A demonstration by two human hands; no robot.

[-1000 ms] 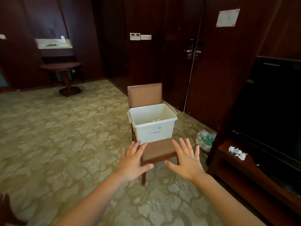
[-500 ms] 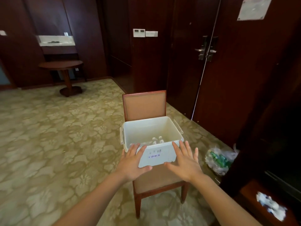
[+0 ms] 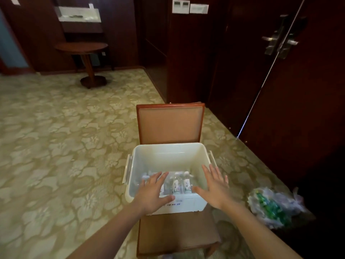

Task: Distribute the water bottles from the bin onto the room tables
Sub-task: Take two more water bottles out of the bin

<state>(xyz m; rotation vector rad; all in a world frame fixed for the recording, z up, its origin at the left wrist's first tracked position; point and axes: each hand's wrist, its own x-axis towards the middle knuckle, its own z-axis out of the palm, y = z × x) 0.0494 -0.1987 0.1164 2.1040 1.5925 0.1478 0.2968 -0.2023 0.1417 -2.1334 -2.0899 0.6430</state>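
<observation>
The person has come closer than half a second ago: the chair (image 3: 170, 124) and the white bin (image 3: 168, 156) on its seat now sit right beneath the arms. The hands, which were in front of the bin's front wall, now reach over its open top. The left hand (image 3: 153, 193) hovers flat with fingers spread, holding nothing, and the right hand (image 3: 214, 187) is spread and empty too. The water bottles (image 3: 176, 185), barely glimpsed before, show plainly at the bottom of the bin by its near wall. They are clear plastic, side by side, with pale labels printed in green. Some are hidden under the left hand, and blur keeps me from telling whether they stand or lie.
</observation>
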